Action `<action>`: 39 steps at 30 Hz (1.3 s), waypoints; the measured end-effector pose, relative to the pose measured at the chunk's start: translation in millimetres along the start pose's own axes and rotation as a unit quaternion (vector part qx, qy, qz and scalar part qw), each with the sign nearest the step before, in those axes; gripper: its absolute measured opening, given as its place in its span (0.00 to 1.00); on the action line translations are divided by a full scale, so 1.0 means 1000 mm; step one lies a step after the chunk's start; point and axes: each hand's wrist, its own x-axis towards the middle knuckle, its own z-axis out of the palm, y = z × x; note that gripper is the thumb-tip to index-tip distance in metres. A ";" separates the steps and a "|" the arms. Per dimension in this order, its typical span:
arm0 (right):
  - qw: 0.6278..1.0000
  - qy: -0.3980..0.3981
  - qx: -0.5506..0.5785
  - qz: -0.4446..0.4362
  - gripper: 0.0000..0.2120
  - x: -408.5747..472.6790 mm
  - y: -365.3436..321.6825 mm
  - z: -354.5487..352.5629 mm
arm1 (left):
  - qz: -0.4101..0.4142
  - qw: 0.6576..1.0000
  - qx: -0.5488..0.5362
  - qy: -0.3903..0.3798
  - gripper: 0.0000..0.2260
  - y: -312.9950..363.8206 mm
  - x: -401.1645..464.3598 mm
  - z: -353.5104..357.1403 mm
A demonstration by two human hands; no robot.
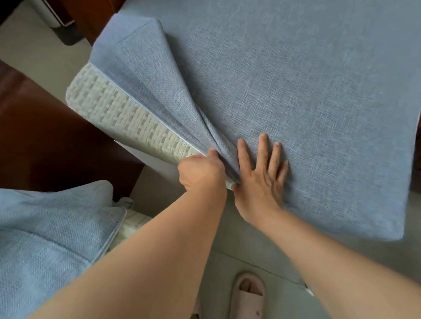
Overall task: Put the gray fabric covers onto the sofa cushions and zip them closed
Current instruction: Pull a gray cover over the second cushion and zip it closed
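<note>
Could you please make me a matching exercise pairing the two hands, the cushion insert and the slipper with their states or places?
Things:
1. left hand
2. right hand
3. insert
4. slipper

States or places:
A. flat on the cover
B. on the floor
C. gripping bunched fabric
D. partly exposed, woven white

Pairs: 1-C, 2-A, 3-D, 4-B
</note>
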 end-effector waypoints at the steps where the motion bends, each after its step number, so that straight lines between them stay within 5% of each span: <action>1: 1.000 0.000 0.000 0.001 0.45 0.000 0.000 0.001 | 0.002 1.000 0.007 -0.015 0.15 0.000 0.001 -0.001; 7: 0.999 0.037 -0.019 -0.006 0.50 -0.001 -0.001 0.009 | -0.014 1.000 0.021 0.001 0.15 -0.030 0.023 -0.026; 13: 0.990 0.125 -0.062 -0.023 0.51 0.009 -0.007 0.030 | -0.081 0.985 -0.148 -0.039 0.05 -0.042 0.040 -0.018; 17: 0.979 0.181 -0.078 -0.059 0.47 0.020 -0.003 0.035 | -0.142 0.944 -0.277 -0.106 0.13 -0.050 0.040 -0.003; 22: 0.970 0.197 -0.101 -0.103 0.49 0.027 0.000 0.035 | -0.146 0.944 -0.282 -0.093 0.15 -0.048 0.066 0.015; 27: 0.962 0.229 -0.096 -0.109 0.46 0.030 0.002 0.039 | -0.122 0.921 -0.329 -0.168 0.34 -0.056 0.083 0.030; 34: 0.966 0.227 -0.070 -0.105 0.43 0.026 -0.003 0.013 | -0.156 0.915 -0.303 -0.215 0.34 -0.035 0.091 0.011; 39: 0.962 0.247 -0.047 -0.108 0.33 0.016 -0.008 -0.040 | -0.194 0.933 -0.269 -0.143 0.32 0.003 0.046 -0.005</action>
